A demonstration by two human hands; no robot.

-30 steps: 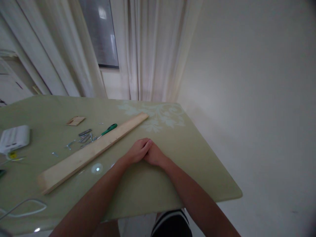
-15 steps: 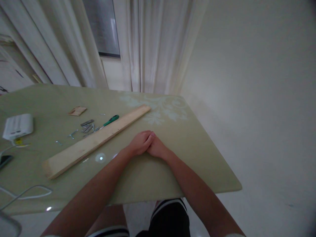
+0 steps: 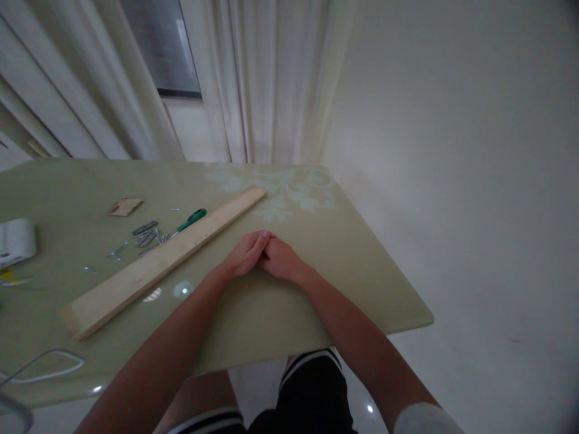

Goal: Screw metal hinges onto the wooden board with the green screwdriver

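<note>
My left hand [image 3: 245, 253] and my right hand [image 3: 281, 258] rest together on the table, clasped with fingers closed and partly hidden between the palms. No object shows in either one. Just beyond them a long wooden board [image 3: 167, 259] lies at a slant, its far end up and to the right. Against the board's far side is a screwdriver [image 3: 192, 220] with a green and black handle. Near its tip lie several small metal screws [image 3: 147, 238] and a grey metal piece [image 3: 145, 227].
A small wooden piece [image 3: 125, 207] lies farther back on the pale green table [image 3: 344, 265]. At the left edge stand a white device [image 3: 17, 241] and a white cable [image 3: 49, 374]. Curtains [image 3: 280, 78] hang behind, and a wall [image 3: 452, 150] rises on the right.
My view has turned slightly, so the things on the table sit farther left in it. My hands stay clasped, with a small shift of the thumbs.
</note>
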